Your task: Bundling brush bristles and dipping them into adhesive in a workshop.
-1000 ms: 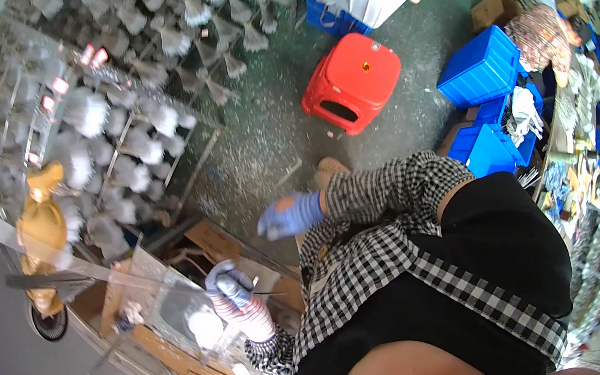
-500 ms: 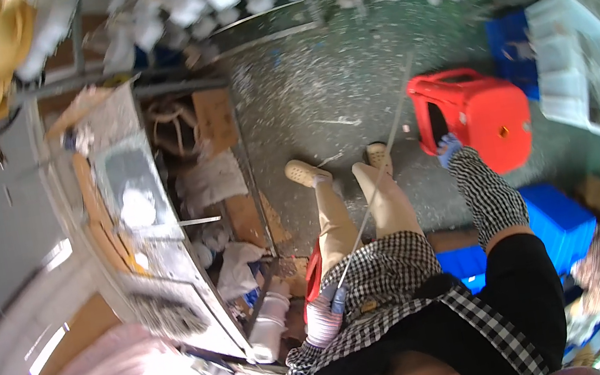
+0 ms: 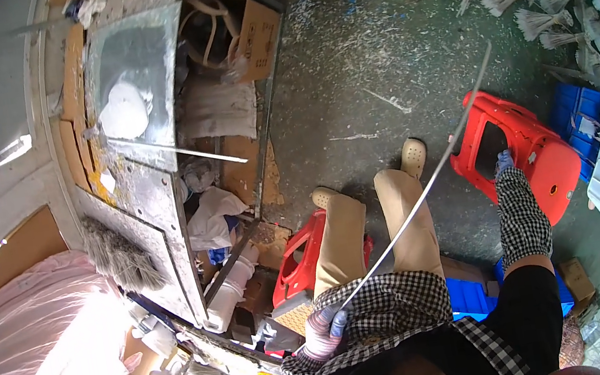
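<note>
At lower centre, the gloved left hand is gripping a long thin rod; at right, the right hand is reaching onto a red stool, fingers unclear.

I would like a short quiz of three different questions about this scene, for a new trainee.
1. True or false: the left hand holds a long thin rod.
2. What does the right hand touch?
A. blue crate
B. red plastic stool
C. brush
3. Fill in: the person sits on a second ___ stool.

Key: 1 true; 2 B; 3 red.
</note>
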`<state>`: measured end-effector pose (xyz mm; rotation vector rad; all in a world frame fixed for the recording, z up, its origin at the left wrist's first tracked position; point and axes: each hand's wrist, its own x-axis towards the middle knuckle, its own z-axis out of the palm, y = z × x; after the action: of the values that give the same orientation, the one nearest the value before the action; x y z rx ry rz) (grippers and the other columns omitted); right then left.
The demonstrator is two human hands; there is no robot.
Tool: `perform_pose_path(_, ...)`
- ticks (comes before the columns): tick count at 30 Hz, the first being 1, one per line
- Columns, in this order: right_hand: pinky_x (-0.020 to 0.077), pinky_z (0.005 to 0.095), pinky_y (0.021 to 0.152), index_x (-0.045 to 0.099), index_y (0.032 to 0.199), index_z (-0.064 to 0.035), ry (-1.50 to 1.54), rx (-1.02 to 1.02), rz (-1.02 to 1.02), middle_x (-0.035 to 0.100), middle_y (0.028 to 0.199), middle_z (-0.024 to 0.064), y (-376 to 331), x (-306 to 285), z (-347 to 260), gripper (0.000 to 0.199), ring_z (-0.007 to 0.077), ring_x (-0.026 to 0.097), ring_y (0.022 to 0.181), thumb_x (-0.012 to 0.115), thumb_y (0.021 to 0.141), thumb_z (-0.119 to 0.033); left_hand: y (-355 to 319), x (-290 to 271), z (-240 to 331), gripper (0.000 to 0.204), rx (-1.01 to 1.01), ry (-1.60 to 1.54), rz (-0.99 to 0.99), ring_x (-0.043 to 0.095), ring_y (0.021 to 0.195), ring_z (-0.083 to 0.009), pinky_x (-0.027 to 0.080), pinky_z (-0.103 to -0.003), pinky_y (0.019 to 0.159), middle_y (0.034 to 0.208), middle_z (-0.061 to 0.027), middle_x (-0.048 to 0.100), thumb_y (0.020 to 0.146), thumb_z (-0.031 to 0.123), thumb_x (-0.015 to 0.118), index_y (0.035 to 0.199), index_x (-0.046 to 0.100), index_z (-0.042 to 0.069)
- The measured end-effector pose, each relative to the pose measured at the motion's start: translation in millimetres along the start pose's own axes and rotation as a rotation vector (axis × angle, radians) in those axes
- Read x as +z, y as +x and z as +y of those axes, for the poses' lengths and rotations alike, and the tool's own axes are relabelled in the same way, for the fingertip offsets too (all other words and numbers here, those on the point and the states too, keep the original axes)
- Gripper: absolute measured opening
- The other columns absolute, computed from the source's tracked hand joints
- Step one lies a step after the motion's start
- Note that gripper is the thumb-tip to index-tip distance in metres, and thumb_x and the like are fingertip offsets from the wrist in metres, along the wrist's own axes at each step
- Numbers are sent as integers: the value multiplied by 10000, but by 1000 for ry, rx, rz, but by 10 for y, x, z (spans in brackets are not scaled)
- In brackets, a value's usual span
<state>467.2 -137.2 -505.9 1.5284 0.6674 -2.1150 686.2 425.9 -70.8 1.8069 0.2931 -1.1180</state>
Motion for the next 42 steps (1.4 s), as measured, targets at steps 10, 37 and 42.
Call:
perform_pose_path(10, 74, 656, 1196, 537, 1445, -151, 327, 191, 98, 478, 1527, 15, -1513, -1891, -153, 497, 290, 328, 1459, 410, 1010, -357, 29, -1665, -426, 391, 94, -126, 361, 425, 565, -54, 345, -247, 536, 617, 51, 500, 1011, 383, 603, 974, 682, 2)
perform_pose_path(37, 506, 439, 947, 643, 1281, -69, 649, -717, 1011, 652, 1241, 214, -1030, -4505, 336, 428, 347, 645, 1117, 620, 934, -319, 2200, -3622, 343, 328, 220, -418, 680, 438, 558, -55, 328, -243, 529, 606, 30, 497, 1019, 316, 583, 1022, 676, 2)
perform_pose_path(42, 488, 419, 981, 650, 1258, -32, 631, -514, 385, 658, 1231, 229, -772, -5290, 911, 434, 351, 636, 1132, 548, 976, -346, 2212, -3132, 198, 292, 314, -390, 789, 448, 560, -51, 338, -235, 526, 623, 25, 520, 1018, 274, 583, 1028, 679, -2)
